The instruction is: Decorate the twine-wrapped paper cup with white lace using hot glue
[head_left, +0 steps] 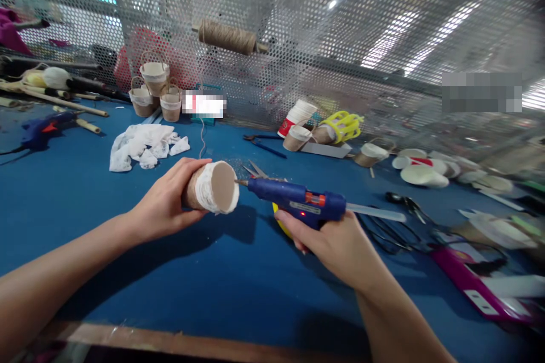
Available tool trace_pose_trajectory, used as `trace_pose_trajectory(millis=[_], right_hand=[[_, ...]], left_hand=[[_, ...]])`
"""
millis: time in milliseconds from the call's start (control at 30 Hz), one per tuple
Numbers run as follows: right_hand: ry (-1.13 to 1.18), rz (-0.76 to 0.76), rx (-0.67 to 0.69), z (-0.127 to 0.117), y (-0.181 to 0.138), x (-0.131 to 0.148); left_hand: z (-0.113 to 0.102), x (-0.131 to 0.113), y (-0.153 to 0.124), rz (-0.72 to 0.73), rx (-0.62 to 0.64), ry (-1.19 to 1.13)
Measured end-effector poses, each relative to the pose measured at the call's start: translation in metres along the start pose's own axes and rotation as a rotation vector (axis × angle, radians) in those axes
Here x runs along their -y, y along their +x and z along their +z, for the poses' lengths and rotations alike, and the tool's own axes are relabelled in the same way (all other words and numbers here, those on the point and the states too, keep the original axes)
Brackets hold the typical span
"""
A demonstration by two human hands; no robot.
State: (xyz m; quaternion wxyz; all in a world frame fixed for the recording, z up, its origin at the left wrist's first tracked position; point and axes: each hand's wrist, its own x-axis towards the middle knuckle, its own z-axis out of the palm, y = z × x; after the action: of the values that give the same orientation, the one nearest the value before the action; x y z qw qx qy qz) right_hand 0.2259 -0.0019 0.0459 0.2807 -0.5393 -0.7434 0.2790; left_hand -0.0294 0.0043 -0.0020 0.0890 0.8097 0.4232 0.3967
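Observation:
My left hand (170, 198) is wrapped round a paper cup (206, 190) covered in brown twine, with white lace trim round its rim. The cup lies tilted on its side in the air, its open mouth turned to the right. My right hand (336, 238) grips a blue hot glue gun (298, 198) with a red light lit and a clear glue stick (378, 211) out of its back. The nozzle points left and is at the cup's rim; whether it touches, I cannot tell. Scissors (256, 170) lie behind the gun, partly hidden by it.
White lace (142, 144) lies at the left; finished small baskets (155, 82) are stacked behind it. Pliers (266, 144) and more cups (298, 116) stand towards the mesh wall. A twine spool (227, 37) hangs there. A second glue gun (49, 127) and a magenta power strip (468, 283) flank the table.

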Motion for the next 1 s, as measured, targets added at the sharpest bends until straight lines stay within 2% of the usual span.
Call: trace_pose_trajectory(millis=[133,300,500,667,800,1000], right_hand=[[-0.007,0.008,0.069,-0.003,0.002,0.002],[0.017,0.037,0.09,-0.007,0.005,0.0],[0.053,0.076,0.166,-0.007,0.005,-0.001],[0.053,0.07,0.156,-0.007,0.006,0.0],[0.082,0.084,0.224,-0.004,0.005,0.002],[0.09,0.033,0.086,0.003,0.003,-0.001]], left_hand=[[-0.001,0.0,0.0,-0.024,0.024,-0.025],[-0.003,-0.001,0.002,-0.017,0.075,-0.078],[-0.001,-0.002,0.002,-0.043,0.045,-0.124],[0.0,-0.002,0.003,-0.019,0.057,-0.138],[0.004,0.002,0.001,-0.035,0.018,-0.112],[0.012,0.011,-0.003,0.0,-0.111,0.094]])
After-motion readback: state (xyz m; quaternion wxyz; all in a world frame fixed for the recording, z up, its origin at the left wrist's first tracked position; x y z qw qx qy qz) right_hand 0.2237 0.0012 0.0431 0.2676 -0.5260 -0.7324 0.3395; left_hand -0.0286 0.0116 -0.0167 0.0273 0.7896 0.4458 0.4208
